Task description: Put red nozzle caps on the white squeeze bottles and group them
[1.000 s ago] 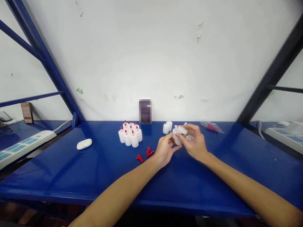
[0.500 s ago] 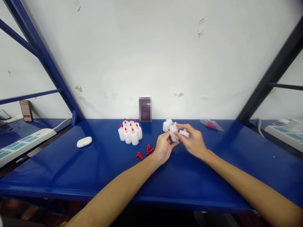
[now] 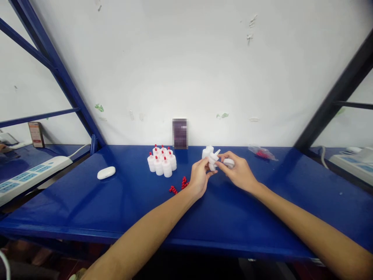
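Observation:
My left hand (image 3: 199, 177) is closed on a small white bottle (image 3: 212, 164), which leans with its pointed nozzle up and to the right. At the bottle's right side, my right hand (image 3: 236, 169) has its thumb and forefinger near the nozzle; a white round piece (image 3: 229, 163) is held among its fingers. Just behind the held bottle stand other white containers (image 3: 207, 151), partly hidden. To the left is a group of white bottles with red tips (image 3: 166, 168). Small red caps (image 3: 184, 182) lie loose beside my left wrist.
A white oval case (image 3: 106, 173) lies on the blue table (image 3: 131, 210) at left. A blurred dark panel (image 3: 180, 134) stands against the wall. A clear bag with red pieces (image 3: 263, 153) lies at back right. Power strips (image 3: 32, 175) are at both sides.
The held bottle has tilted, its nozzle now pointing to the right. The white round piece in my right hand has turned. The whole view has shifted slightly.

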Motion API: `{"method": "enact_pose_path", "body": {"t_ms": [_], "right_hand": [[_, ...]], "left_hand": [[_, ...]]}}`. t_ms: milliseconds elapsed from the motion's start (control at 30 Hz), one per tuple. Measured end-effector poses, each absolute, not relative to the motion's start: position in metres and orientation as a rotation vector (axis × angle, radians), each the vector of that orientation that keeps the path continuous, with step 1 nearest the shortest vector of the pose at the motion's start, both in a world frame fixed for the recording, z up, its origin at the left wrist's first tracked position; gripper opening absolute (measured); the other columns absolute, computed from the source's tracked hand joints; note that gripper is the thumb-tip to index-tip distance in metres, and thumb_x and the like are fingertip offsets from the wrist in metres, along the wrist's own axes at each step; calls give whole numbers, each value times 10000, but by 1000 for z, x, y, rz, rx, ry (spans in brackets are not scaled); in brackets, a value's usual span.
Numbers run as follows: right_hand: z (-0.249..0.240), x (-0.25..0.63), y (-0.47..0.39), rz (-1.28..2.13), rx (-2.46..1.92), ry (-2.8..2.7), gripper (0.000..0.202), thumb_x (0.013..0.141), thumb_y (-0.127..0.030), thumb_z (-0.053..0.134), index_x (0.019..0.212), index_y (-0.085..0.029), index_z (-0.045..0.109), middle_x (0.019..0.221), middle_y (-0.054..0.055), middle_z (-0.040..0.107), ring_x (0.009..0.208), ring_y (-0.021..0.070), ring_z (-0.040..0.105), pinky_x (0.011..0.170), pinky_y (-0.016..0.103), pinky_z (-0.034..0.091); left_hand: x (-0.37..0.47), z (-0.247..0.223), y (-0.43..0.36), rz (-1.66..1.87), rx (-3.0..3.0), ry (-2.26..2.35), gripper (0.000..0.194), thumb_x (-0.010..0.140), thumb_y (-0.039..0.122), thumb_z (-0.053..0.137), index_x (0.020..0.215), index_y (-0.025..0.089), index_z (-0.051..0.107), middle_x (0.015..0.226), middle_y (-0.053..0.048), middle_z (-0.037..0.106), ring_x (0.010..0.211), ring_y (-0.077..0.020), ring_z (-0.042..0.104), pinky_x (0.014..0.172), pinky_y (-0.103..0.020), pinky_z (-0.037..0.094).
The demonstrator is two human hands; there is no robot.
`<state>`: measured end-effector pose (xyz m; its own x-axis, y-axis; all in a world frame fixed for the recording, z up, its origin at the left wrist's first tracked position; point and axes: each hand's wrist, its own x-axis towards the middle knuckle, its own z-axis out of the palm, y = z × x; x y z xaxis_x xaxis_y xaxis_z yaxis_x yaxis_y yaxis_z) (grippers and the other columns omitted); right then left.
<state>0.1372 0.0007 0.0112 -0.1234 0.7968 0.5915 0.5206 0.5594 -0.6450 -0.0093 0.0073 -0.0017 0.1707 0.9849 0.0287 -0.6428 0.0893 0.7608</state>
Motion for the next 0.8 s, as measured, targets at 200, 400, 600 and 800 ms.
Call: {"method": "enact_pose_path", "body": {"t_ms": [200, 400, 600, 800], "right_hand": [[11, 140, 0, 414, -1091, -1747, 211, 854, -383, 619, 806, -195, 536, 916, 55, 719, 462, 103, 524, 461, 248, 435], [11, 140, 0, 438, -1144, -1772, 253, 837, -424, 649, 776, -208, 532, 589, -40, 593, 432, 115, 502, 435, 229, 398], [12, 138, 2, 398, -1098, -1667, 301, 785, -423, 703, 708, -204, 511, 612, -30, 579, 438, 110, 500, 427, 229, 390], [13, 141, -2, 227, -1074, -1705, 283, 774, -382, 710, 689, -209, 504, 601, -29, 587, 425, 97, 443, 414, 225, 352]], "left_hand": [[-11, -1, 9, 1302, 796, 584, 168, 701, 276, 698, 720, 116, 652, 745, -37, 608, 717, -141, 552, 674, -287, 474], [-10, -2, 7, 1291, 835, 569, 193, 690, 300, 710, 718, 116, 659, 736, -39, 611, 720, -149, 557, 670, -289, 480], [-9, 2, 5, 1285, 825, 566, 262, 675, 351, 758, 735, 119, 652, 769, -46, 623, 739, -155, 576, 714, -310, 482], [-11, 4, 6, 1374, 640, 598, 159, 655, 254, 694, 667, 144, 579, 699, -10, 572, 702, -142, 548, 705, -317, 486]]}}
